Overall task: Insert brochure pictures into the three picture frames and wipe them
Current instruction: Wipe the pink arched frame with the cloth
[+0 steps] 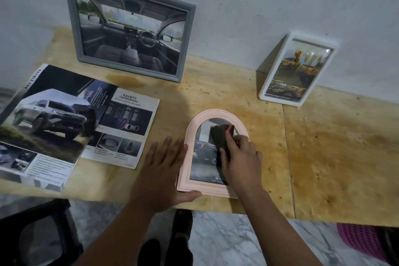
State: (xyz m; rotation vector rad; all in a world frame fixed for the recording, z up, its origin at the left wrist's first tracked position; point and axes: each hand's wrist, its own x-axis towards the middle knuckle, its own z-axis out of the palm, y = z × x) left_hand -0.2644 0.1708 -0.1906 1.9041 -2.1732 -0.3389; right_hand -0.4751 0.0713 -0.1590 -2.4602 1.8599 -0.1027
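Note:
A pink arched picture frame (195, 127) lies flat on the wooden table near its front edge, with a car picture inside. My right hand (240, 157) presses a dark cloth (221, 136) onto its glass. My left hand (163, 170) lies flat, fingers spread, against the frame's left side, thumb at its bottom corner. A grey rectangular frame (185, 34) with a car-interior picture leans on the wall at the back left. A white frame (298, 69) with a picture leans on the wall at the back right.
Open car brochures (64, 119) lie on the left of the wooden table (334, 147). A dark stool (38, 233) stands under the table at the left, and a purple basket (362, 242) sits on the marble floor at the right.

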